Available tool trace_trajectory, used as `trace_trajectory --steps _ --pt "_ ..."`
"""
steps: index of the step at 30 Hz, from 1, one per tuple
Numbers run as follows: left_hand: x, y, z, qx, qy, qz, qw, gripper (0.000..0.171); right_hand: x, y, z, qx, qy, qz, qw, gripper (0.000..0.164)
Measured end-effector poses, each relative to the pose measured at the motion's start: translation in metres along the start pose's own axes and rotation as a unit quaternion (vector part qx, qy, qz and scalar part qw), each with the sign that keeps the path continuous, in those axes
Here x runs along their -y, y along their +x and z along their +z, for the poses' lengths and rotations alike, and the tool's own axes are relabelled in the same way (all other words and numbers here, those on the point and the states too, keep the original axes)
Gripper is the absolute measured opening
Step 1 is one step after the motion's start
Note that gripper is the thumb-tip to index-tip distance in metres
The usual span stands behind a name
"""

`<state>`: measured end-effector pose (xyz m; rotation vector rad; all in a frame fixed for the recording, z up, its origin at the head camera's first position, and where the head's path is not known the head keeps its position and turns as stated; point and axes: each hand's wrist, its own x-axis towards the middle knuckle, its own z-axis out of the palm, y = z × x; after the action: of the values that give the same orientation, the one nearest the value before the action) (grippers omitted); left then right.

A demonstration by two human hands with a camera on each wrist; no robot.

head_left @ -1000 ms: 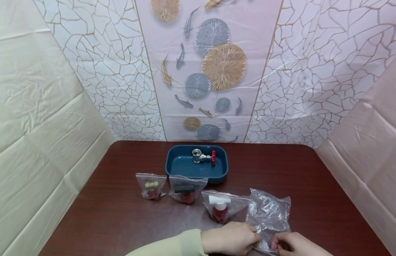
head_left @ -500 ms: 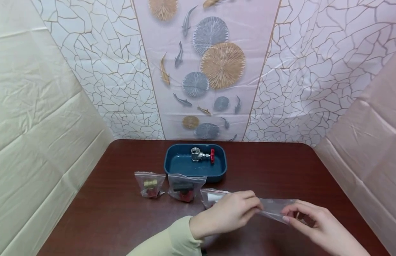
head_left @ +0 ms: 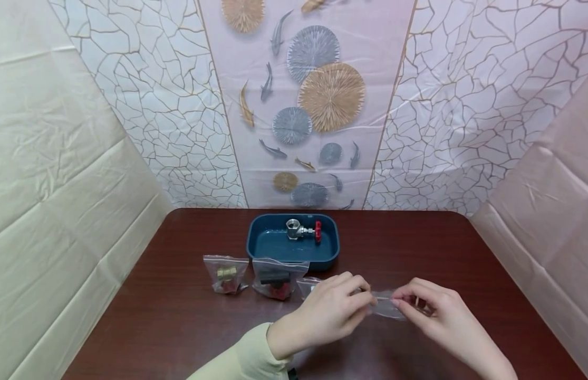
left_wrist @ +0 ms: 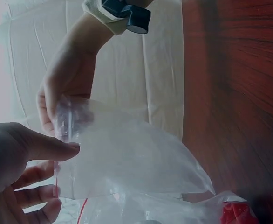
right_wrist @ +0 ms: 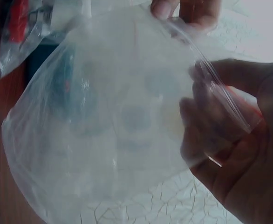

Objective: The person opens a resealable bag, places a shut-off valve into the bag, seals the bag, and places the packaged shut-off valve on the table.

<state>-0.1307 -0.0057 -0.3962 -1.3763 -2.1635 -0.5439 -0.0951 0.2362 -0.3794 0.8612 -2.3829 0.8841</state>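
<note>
A clear zip bag [head_left: 386, 307] hangs between my two hands above the table, its zip edge up. My left hand [head_left: 328, 312] pinches the left end of that edge between thumb and fingers. The right end is pinched by my right hand [head_left: 438, 314]. From the left wrist, the bag [left_wrist: 127, 151] looks flat and see-through, with nothing visible inside. In the right wrist view its pouch [right_wrist: 94, 121] spreads wide below the zip strip. Behind my left hand, another zip bag [head_left: 304, 286] is mostly covered; its red part [left_wrist: 237, 212] shows in the left wrist view.
A blue tray [head_left: 260, 253] at the back holds a metal valve [head_left: 296, 230] with a red handwheel. In front of it stand a zip bag [head_left: 218, 262] with a brass fitting and a zip bag [head_left: 298, 270] with a black and red fitting. Fabric walls surround the brown table [head_left: 189, 338].
Both hands have lifted the clear bag off the table, bringing it upright by its zip edge. Since half a second ago they have drawn slightly left and closer together.
</note>
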Motion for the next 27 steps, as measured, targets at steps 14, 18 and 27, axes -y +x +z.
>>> trace_trajectory --steps 14,18,27 --pt "-0.001 -0.011 -0.001 -0.001 0.05 0.014 0.9986 0.006 -0.001 0.014 0.0 -0.048 -0.049 -0.008 0.998 0.03" --pt "-0.011 -0.016 -0.002 -0.015 0.119 0.077 0.9899 0.014 0.0 0.021 -0.008 -0.154 -0.063 0.041 0.985 0.03" --pt "-0.014 -0.017 -0.001 -0.021 0.131 0.102 0.9859 0.02 0.001 0.029 -0.006 -0.235 -0.043 0.035 0.971 0.028"
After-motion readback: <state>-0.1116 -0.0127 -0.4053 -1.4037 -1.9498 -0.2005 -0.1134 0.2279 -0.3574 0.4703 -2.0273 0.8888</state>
